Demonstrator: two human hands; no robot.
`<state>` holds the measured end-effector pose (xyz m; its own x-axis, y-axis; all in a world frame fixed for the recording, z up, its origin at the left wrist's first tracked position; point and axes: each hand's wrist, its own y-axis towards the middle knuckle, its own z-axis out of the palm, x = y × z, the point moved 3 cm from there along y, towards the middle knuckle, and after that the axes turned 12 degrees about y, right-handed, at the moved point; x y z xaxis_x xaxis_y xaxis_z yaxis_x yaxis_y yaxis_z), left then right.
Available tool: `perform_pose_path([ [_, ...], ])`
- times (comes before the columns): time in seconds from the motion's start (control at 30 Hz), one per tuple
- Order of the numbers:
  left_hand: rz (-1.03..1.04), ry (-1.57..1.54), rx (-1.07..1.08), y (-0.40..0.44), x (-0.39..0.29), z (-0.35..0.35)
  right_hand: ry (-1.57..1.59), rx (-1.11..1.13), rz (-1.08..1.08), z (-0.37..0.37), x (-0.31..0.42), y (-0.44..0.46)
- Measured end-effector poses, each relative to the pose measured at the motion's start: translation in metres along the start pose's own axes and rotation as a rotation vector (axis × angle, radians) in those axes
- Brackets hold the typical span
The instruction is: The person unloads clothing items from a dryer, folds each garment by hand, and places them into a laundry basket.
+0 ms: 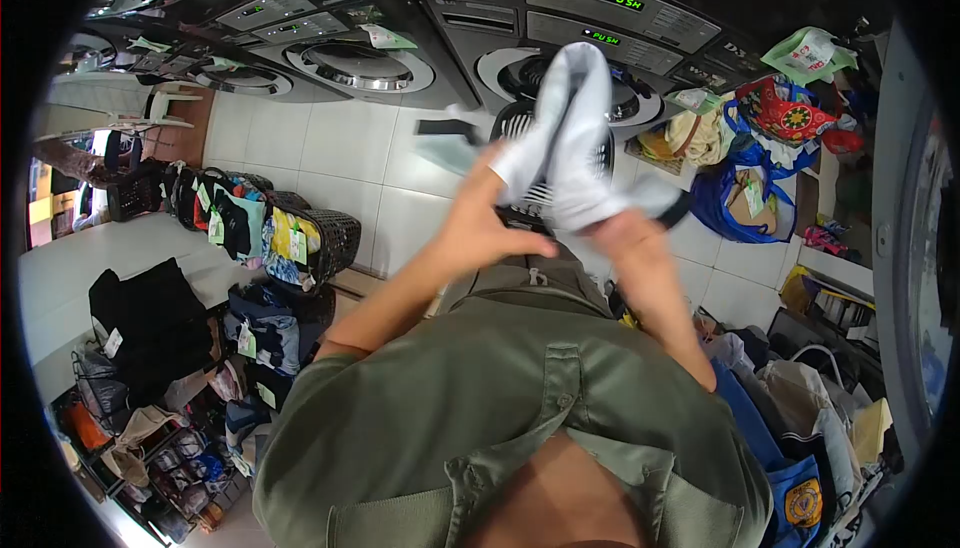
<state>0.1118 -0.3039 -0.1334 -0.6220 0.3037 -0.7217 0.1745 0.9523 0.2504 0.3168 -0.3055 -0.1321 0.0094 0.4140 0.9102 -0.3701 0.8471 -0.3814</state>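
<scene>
A white sock (578, 138) is stretched up between my hands and folded over at its top. My left hand (485, 223) has its fingers covered by the white fabric, with the thumb held out to the side. Gripping the sock's lower end is my right hand (632, 243), smeared by motion. Beside that hand flaps a blurred white cloth piece (650, 196) with a dark end. Left of my left hand is another blurred pale cloth piece (448, 148) with a dark band. Behind the sock, a black slatted basket (515, 126) is partly hidden.
Front-loading washers or dryers (365, 68) line the far side. Baskets of clothes (330, 238) and folded black garments (150, 328) sit at left. A blue bag (720, 210) and full colourful bags (790, 118) stand at right. Bags and clothes (800, 398) crowd the near right.
</scene>
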Motion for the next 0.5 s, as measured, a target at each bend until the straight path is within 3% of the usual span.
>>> perform_pose_path([
  [0.03,-0.086,-0.04,0.024,-0.01,-0.002,0.016,-0.072,0.327,-0.305,0.029,0.021,-0.001],
  [0.07,-0.119,-0.297,0.155,-0.009,-0.006,0.022,-0.329,0.397,-0.574,0.032,0.028,-0.002],
  [0.1,-0.12,-0.297,0.154,-0.008,-0.002,0.021,-0.328,0.399,-0.574,0.029,0.033,0.002],
  [0.17,0.166,-0.253,0.328,-0.009,-0.001,0.022,-0.656,0.056,-0.797,0.014,0.051,0.013],
  [0.23,0.253,-0.237,0.334,-0.004,0.006,0.02,-0.763,0.144,-0.728,0.01,0.028,0.042],
  [0.3,0.266,-0.266,0.427,0.003,0.024,0.021,-1.114,0.346,-0.57,-0.018,-0.039,0.077],
  [0.37,0.197,-0.231,0.411,0.011,0.049,0.027,-1.096,0.329,-0.39,-0.046,-0.075,0.101],
  [0.43,-0.081,-0.187,0.325,0.013,0.091,0.039,-1.063,0.233,-0.294,-0.069,-0.082,0.108],
  [0.5,-0.201,-0.193,0.288,0.019,0.108,0.042,-1.029,0.133,-0.202,-0.074,-0.08,0.11],
])
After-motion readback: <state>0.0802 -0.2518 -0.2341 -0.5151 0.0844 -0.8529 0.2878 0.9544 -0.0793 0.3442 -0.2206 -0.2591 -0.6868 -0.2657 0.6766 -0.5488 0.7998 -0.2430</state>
